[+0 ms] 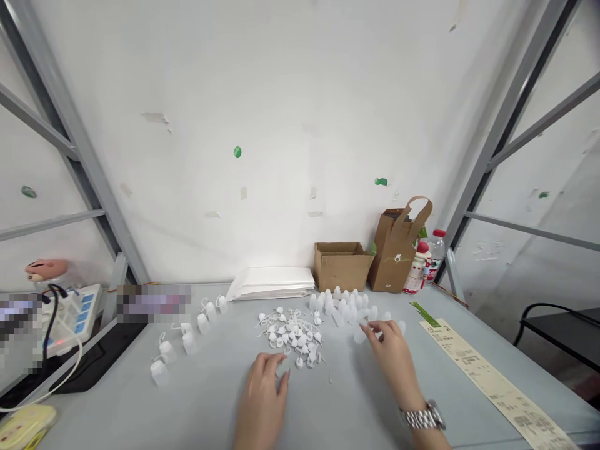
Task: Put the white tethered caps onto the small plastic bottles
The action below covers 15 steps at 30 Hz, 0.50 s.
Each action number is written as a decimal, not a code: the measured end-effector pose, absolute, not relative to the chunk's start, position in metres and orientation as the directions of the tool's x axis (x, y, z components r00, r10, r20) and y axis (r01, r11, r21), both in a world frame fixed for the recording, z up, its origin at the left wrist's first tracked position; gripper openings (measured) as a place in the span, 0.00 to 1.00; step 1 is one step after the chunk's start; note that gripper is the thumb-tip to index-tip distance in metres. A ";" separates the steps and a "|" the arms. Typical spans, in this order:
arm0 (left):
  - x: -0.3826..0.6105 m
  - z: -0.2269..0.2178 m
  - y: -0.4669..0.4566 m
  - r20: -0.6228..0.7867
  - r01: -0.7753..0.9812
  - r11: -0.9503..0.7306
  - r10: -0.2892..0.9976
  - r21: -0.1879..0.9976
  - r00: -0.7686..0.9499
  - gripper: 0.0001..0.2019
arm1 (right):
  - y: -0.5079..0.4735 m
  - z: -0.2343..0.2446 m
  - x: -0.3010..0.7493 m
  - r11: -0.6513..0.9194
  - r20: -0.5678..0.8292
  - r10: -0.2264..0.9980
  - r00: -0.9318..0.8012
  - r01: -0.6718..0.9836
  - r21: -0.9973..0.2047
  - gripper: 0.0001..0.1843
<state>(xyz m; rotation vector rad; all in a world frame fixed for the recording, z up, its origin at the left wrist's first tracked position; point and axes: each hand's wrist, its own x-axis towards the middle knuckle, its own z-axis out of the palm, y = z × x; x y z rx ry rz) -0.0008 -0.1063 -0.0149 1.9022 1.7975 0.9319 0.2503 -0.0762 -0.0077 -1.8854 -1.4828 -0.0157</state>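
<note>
My left hand (263, 390) rests on the grey table (215, 400) with its fingers loosely curled, just in front of a pile of small white caps (293, 337); it holds nothing I can see. My right hand (391, 356), a metal watch on its wrist, reaches to a cluster of small translucent bottles (349, 306) and its fingertips pinch one bottle (360, 334) at the cluster's near edge. A row of capped bottles (187, 340) lies to the left.
A stack of white bags (274, 282), an open cardboard box (342, 265), a brown paper bag (396, 250) and drink bottles (424, 262) line the wall. A long printed paper strip (492, 381) lies right. A power strip (70, 315) with cables sits left.
</note>
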 end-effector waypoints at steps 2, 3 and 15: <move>-0.003 -0.012 -0.104 0.208 0.757 -0.106 0.977 0.645 -0.041 0.12 | -0.085 -0.011 0.248 -0.028 0.421 0.853 0.307 0.834 -0.552 0.15; -0.004 -0.011 -0.103 0.207 0.763 -0.097 0.977 0.639 -0.050 0.11 | -0.088 -0.013 0.246 -0.015 0.403 0.865 0.298 0.819 -0.574 0.14; 0.056 -0.008 -0.096 0.322 0.887 -0.448 0.861 0.111 0.394 0.19 | -0.105 -0.026 0.230 -0.047 0.283 0.915 0.289 0.771 -0.635 0.15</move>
